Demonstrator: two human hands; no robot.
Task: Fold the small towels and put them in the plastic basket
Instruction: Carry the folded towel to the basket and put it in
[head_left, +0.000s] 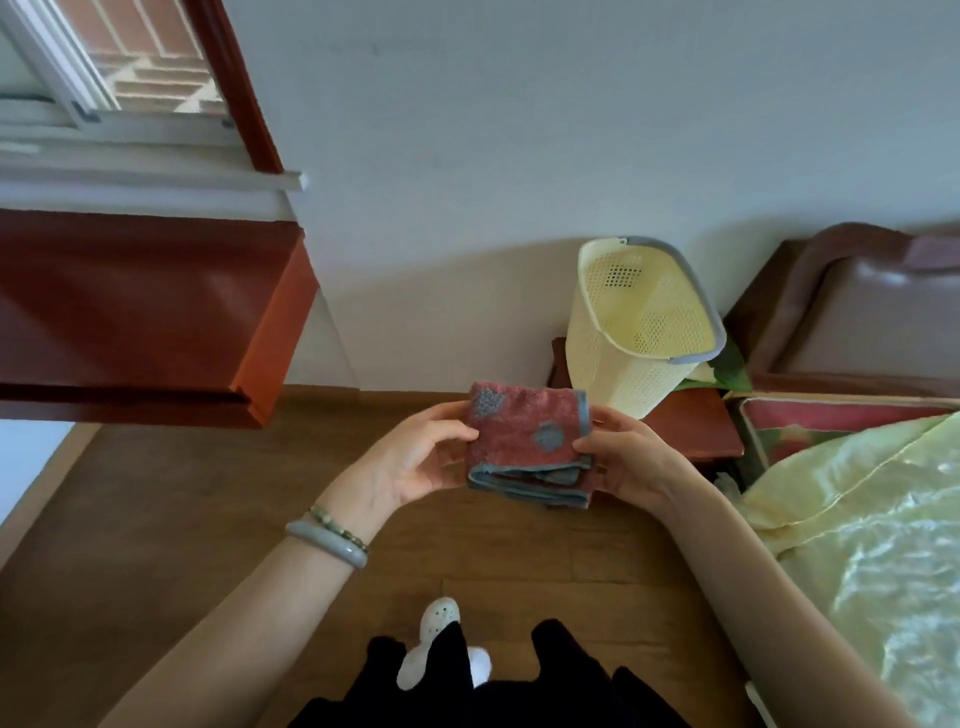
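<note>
A small red towel (524, 431) with grey patches and a grey-blue border is folded into a thick square and held in the air above the wooden floor. My left hand (415, 457) grips its left edge, thumb on top. My right hand (623, 457) grips its right edge. Beyond the towel, a pale yellow plastic basket (613, 332) with a grey rim stands tilted on a low red-brown table (691, 421) by the wall. The part of its inside that I see holds nothing.
A bed with a shiny light green cover (872, 545) fills the right side. A brown headboard (857, 312) stands at the back right. A red-brown window ledge (156, 312) juts out at left. My white shoes (441, 649) stand on the floor below.
</note>
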